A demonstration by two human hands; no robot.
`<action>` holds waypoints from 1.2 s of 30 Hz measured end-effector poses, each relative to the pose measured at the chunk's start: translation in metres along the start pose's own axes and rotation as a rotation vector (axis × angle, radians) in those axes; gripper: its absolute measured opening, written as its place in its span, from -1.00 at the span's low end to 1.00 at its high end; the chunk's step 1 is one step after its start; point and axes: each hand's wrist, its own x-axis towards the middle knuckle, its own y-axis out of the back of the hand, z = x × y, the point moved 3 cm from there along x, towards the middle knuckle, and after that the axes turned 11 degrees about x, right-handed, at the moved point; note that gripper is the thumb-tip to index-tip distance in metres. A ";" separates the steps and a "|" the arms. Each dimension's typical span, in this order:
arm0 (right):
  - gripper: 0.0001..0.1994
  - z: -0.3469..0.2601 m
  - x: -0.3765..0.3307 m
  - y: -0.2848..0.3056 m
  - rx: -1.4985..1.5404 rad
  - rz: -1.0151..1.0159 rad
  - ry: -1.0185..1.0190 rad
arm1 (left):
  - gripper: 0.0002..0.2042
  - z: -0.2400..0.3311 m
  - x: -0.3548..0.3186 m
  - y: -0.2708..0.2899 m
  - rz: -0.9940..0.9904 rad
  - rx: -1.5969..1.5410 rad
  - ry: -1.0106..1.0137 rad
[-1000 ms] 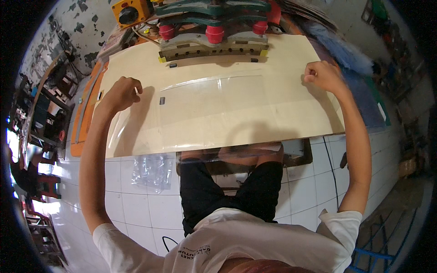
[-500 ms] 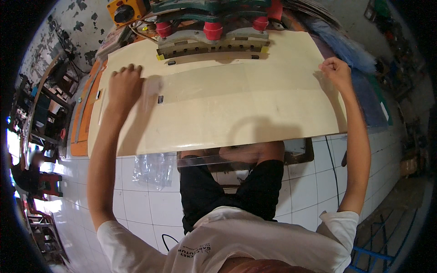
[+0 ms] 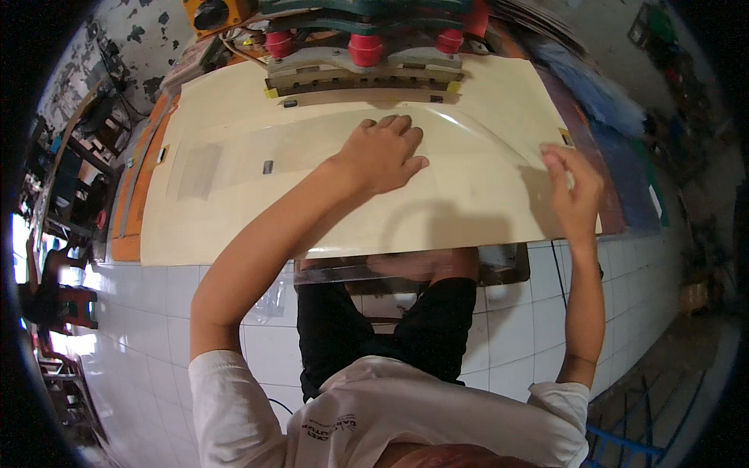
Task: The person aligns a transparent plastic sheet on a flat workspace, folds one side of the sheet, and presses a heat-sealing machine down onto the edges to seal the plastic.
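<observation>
- While the left hand (image 3: 384,152) lies flat with its fingers spread, pressing on the clear plastic sheet (image 3: 328,144), the right hand (image 3: 573,191) pinches the sheet's right edge between thumb and fingertips and lifts it a little off the cream worktable (image 3: 234,226).
- That sheet lies across the table's middle, its far edge just in front of the pressing machine (image 3: 363,66) with red knobs.
- Judged from the raised right edge, the film could crease or trap a bulge if the pinching hand pulls while the flat hand pins the centre.
- Should the flat hand slide, the sheet could skew and lose its line with the machine's bar; the fingertips also sit near that bar, a likely pinch point.
- A small dark rectangular label (image 3: 268,166) sits on the sheet's left part, beside a greyish, translucent patch (image 3: 199,168).
- Small yellow tags (image 3: 270,92) mark the ends of the machine's bar.
- A yellow control box (image 3: 214,12) with a black dial stands at the far left of the machine.
</observation>
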 end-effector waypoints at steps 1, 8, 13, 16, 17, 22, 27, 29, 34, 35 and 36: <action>-0.86 -0.013 -0.011 -0.001 -0.048 -0.042 0.038 | -0.55 -0.002 0.004 -0.004 -0.019 0.006 0.021; -0.79 -0.054 -0.074 -0.024 -0.135 -0.185 0.207 | -0.49 -0.006 0.010 -0.002 -0.098 -0.018 0.036; -0.69 -0.053 -0.098 -0.042 -0.188 -0.249 0.126 | -0.50 -0.005 0.009 -0.007 0.034 -0.104 0.076; -0.69 -0.054 -0.102 -0.048 -0.157 -0.273 0.098 | -0.44 -0.002 0.006 -0.006 0.179 -0.211 0.062; -0.69 -0.055 -0.102 -0.050 -0.149 -0.292 0.088 | -0.40 0.000 0.007 -0.004 0.241 -0.282 0.035; -0.72 -0.055 -0.107 -0.056 -0.140 -0.344 0.102 | -0.36 0.001 0.011 -0.007 0.242 -0.087 -0.195; -0.73 -0.054 -0.104 -0.057 -0.131 -0.354 0.104 | -0.37 -0.002 0.013 -0.019 0.090 -0.089 -0.213; -0.73 -0.052 -0.103 -0.056 -0.094 -0.331 0.104 | -0.35 -0.001 0.013 -0.022 0.045 -0.097 -0.186; -0.73 -0.047 -0.105 -0.059 -0.073 -0.333 0.126 | -0.34 -0.001 0.011 -0.024 -0.008 -0.168 -0.148; -0.74 -0.048 -0.105 -0.058 -0.082 -0.332 0.135 | -0.34 -0.001 0.012 -0.024 -0.009 -0.174 -0.144; -0.74 -0.048 -0.105 -0.058 -0.080 -0.333 0.135 | -0.34 -0.001 0.012 -0.024 -0.011 -0.174 -0.143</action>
